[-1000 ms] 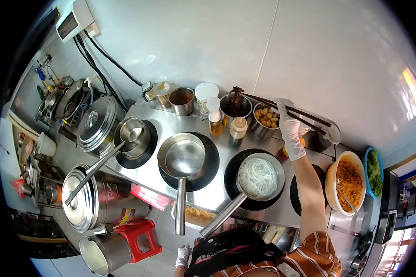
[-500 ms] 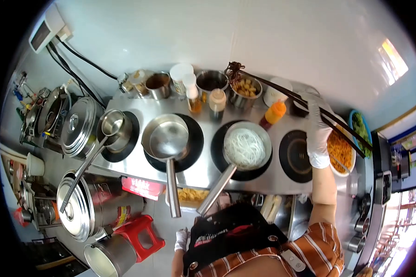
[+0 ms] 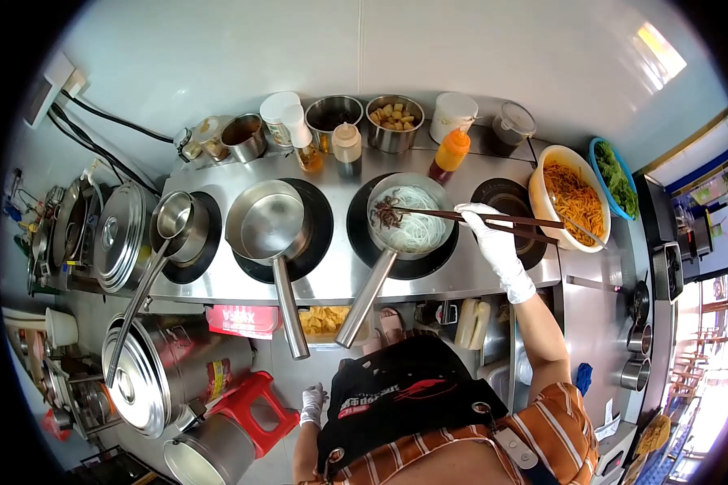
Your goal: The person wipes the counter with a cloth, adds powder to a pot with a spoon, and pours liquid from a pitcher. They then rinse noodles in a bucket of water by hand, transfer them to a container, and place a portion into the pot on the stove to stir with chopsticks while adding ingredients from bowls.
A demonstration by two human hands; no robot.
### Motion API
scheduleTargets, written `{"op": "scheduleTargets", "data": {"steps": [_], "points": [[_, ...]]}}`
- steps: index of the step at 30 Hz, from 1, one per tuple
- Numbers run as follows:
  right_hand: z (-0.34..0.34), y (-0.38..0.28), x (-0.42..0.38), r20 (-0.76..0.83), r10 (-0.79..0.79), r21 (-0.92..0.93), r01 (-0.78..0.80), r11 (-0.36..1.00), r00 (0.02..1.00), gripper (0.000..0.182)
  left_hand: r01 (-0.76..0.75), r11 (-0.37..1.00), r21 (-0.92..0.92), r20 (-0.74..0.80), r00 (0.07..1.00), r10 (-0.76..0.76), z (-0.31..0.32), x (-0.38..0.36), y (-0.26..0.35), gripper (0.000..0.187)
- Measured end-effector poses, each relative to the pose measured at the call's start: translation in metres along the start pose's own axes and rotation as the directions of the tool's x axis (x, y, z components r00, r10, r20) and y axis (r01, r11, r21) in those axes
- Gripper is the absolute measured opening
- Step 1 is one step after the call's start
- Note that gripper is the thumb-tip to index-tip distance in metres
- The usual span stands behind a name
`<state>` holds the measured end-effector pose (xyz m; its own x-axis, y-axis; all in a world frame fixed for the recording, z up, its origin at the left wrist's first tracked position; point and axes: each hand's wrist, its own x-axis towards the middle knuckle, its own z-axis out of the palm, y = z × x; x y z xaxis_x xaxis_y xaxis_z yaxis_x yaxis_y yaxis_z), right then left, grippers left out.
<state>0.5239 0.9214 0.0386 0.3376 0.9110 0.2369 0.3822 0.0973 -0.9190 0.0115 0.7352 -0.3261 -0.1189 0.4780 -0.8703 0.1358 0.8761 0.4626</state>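
My gloved right hand (image 3: pixel 495 249) is closed round long dark chopsticks (image 3: pixel 505 218), right of the pot with white noodles (image 3: pixel 416 222). The chopstick tips reach over that pot, with dark brown shreds (image 3: pixel 386 212) at them, against the noodles. The pot sits on a black burner, its handle (image 3: pixel 366 301) pointing toward me. My gloved left hand (image 3: pixel 314 402) hangs low beside the black apron (image 3: pixel 412 388), fingers partly curled; whether it holds anything is too small to tell. Left of the noodle pot stands a saucepan (image 3: pixel 268 220) with clear liquid.
Along the wall stand a pot of dark food (image 3: pixel 334 113), a pot of cubes (image 3: pixel 395 113), a yellow-capped sauce bottle (image 3: pixel 450 153) and a white tub (image 3: pixel 453 117). A bowl of orange shreds (image 3: pixel 574 198) is at right; a ladle (image 3: pixel 141 295) and red stool (image 3: pixel 259 412) at left.
My right hand has moved left and nearer with the chopsticks, bringing the dark shreds from above the cube pot down to the noodle pot. The view has shifted slightly.
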Motion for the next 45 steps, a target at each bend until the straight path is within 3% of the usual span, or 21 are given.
{"op": "scheduleTargets", "data": {"steps": [2,3,5,7,9,13,16,25,26,29,30,33,35,36,37,39,41,42,43,44,45], "points": [[0.000,0.004,-0.003,-0.031,0.069,0.087,-0.066,0.994,0.997,0.010,0.043,0.999,0.005,-0.016,0.999,-0.043,-0.003,-0.002,0.000,0.037],[-0.006,0.007,-0.006,-0.067,0.010,0.055,-0.007,0.998,0.998,0.010,0.044,0.999,0.006,-0.017,0.999,-0.044,-0.003,-0.003,-0.001,0.037],[-0.018,0.014,-0.011,-0.118,0.121,0.146,-0.103,0.984,0.986,0.010,0.027,1.000,0.006,-0.027,0.999,-0.027,-0.004,-0.005,-0.001,0.036],[-0.021,0.016,-0.014,-0.155,0.099,0.104,-0.083,0.991,0.983,0.009,0.034,0.998,0.056,-0.003,0.999,-0.033,-0.005,-0.004,0.001,0.035],[-0.009,0.016,-0.014,-0.184,-0.106,-0.050,0.098,0.994,0.977,0.009,0.034,0.994,0.103,0.021,0.999,-0.037,-0.004,0.000,0.003,0.034],[0.033,0.040,-0.014,-0.136,-0.177,0.045,0.185,0.982,0.975,0.011,-0.040,0.965,0.258,0.083,0.996,0.019,-0.006,0.009,0.007,0.034],[0.037,0.034,-0.032,-0.089,-0.067,0.026,0.069,0.997,0.994,0.011,-0.089,0.970,0.228,0.093,0.993,0.069,-0.005,0.011,0.013,0.035],[-0.011,0.002,-0.060,-0.092,-0.064,-0.043,0.061,0.997,0.994,0.007,-0.042,0.967,0.249,0.036,0.999,0.034,-0.011,0.008,0.014,0.038],[-0.012,-0.002,-0.058,-0.127,-0.057,-0.028,0.054,0.998,0.990,0.007,-0.345,0.769,0.538,0.218,0.938,0.269,-0.019,0.002,0.013,0.036],[-0.013,-0.009,-0.051,-0.146,-0.154,-0.041,0.150,0.988,0.977,0.007,-0.342,0.665,0.664,0.058,0.910,0.410,-0.002,-0.003,0.015,0.035],[-0.012,-0.010,-0.051,-0.139,-0.145,-0.001,0.146,0.989,0.980,0.007,-0.530,0.367,0.765,0.228,0.755,0.615,0.003,-0.002,0.019,0.036],[-0.006,-0.007,-0.051,-0.119,-0.158,0.057,0.165,0.985,0.980,0.009,-0.473,0.384,0.793,0.123,0.742,0.659,0.050,-0.111,0.108,0.031],[0.002,0.001,-0.050,-0.116,-0.183,0.084,0.193,0.978,0.976,0.011,-0.577,0.287,0.765,0.206,0.641,0.739,0.067,-0.169,0.154,0.023],[0.006,0.009,-0.049,-0.117,-0.190,0.092,0.201,0.975,0.975,0.012,-0.672,0.174,0.720,0.290,0.519,0.804,0.077,-0.193,0.175,0.016],[0.013,0.016,-0.049,-0.116,-0.169,0.126,0.184,0.975,0.979,0.010,-0.666,0.179,0.724,0.283,0.524,0.803,0.086,-0.219,0.197,0.016],[0.029,0.026,-0.052,-0.088,-0.129,0.178,0.143,0.974,0.988,0.008,-0.805,0.166,0.569,0.188,0.324,0.927,0.105,-0.254,0.235,0.006],[0.034,0.038,-0.054,0.046,-0.067,0.179,0.058,0.982,0.997,0.007,-0.818,0.084,0.569,0.055,0.140,0.989,0.126,-0.256,0.264,0.011],[0.030,0.036,-0.053,0.029,-0.072,0.169,0.066,0.983,0.997,0.007,-0.812,0.113,0.573,0.020,0.151,0.988,0.131,-0.252,0.275,0.021],[0.023,0.029,-0.051,0.015,-0.078,0.158,0.075,0.985,0.997,0.007,-0.760,0.059,0.648,0.004,0.081,0.997,0.140,-0.250,0.289,0.026],[0.014,0.023,-0.050,-0.057,-0.178,0.144,0.184,0.972,0.982,0.008,-0.721,0.077,0.689,0.001,0.107,0.994,0.146,-0.243,0.296,0.029],[0.003,0.024,-0.048,-0.076,-0.146,0.154,0.156,0.976,0.986,0.008,-0.679,0.096,0.728,-0.006,0.134,0.991,0.148,-0.234,0.298,0.033]]}}
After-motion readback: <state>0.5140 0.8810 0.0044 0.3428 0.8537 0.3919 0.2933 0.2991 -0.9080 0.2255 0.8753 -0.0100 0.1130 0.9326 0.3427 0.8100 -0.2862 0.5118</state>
